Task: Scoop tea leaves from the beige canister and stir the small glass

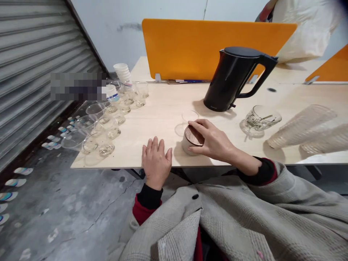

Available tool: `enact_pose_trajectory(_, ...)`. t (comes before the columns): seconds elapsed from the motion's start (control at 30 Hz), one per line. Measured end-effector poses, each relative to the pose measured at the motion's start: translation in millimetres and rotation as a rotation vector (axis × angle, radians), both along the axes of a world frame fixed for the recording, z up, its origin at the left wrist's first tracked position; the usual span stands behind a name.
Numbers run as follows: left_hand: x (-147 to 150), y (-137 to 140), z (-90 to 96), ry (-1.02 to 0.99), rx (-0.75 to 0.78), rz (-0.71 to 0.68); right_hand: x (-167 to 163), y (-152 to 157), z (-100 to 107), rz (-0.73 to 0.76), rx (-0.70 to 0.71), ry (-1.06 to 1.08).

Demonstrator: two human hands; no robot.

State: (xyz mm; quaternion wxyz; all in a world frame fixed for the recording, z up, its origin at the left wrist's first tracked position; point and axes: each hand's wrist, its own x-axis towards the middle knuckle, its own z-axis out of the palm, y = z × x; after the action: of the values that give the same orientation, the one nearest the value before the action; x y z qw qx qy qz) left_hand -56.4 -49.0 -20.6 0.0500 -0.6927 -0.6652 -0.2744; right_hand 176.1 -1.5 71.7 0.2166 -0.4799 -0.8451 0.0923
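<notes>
Grey checked coat filled the foreground as a person worked at a pale wooden table, black and red cuffs showing at both wrists. The right hand gripped a pale cup by its rim, thumb on the near side and fingers on the far side, close to the table's front edge. Whether the brown surface at the cup's top was a lid or its inside could not be told. The left hand lay open, palm down on the edge, left of the cup. Just beyond the cup stood a faint clear ring-rimmed vessel. Farther back, a black kettle stood upright before an orange panel. To the right were a patterned glass bowl and stacks of clear plastic cups lying on their sides. Clear cups crowded the table's left end, near a white stack of cups. Beyond them rose a metal shutter.
</notes>
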Motion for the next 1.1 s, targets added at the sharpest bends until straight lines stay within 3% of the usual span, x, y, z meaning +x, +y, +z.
enact_pose_trajectory(0.3,0,-4,3.4,-0.008,0.001,-0.017,17,-1,3,0.043,0.063,0.040)
enact_pose_trajectory(0.53,41,-8,8.5,-0.220,-0.033,-0.353,11,0,-7,0.047,0.063,0.115)
enact_pose_trajectory(0.83,70,6,24.1,-0.335,-0.123,-0.195,4,-5,-17,0.076,0.159,0.149)
enact_pose_trajectory(0.97,75,9,27.9,-0.361,-0.144,-0.191,3,-4,-20,0.077,0.142,0.175)
enact_pose_trajectory(1.1,73,9,27.4,-0.380,-0.175,-0.158,5,-1,-12,0.049,0.075,0.335)
